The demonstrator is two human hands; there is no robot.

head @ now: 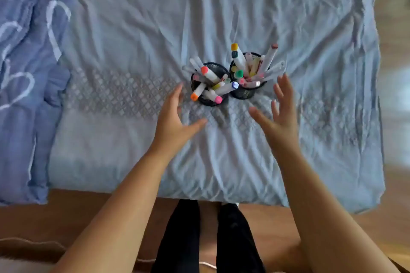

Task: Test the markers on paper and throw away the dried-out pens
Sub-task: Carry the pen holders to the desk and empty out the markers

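1. I see the markers split between two holders that stand side by side and touching, about the middle of the sheet [221, 17].
2. The left mesh cup [208, 102] holds white-barrelled markers [210, 75] with orange, pink, blue and yellow caps, leaning out at all angles.
3. The right mesh cup [246, 93], slightly farther from the sheet's near edge, holds more markers [240, 62], capped yellow, green and dark red, plus some pale pens I cannot make out.
4. My left hand [172, 117] is released, fingers straight and thumb spread, its fingertips just beside the left cup and not touching it.
5. My right hand [281, 113] is likewise released and holding nothing, fingers splayed, fingertips near the right cup's right side.
6. I cannot tell whether either palm rests on the sheet.
7. The sheet is light blue, creased, with a diamond-patterned band running across it under the cups.
8. A darker blue quilt [26, 73] with white heart outlines lies along the sheet's left edge.
9. Wooden floor [395, 17] shows past the right edge, and black-clad legs [230, 239] stand at the near edge.
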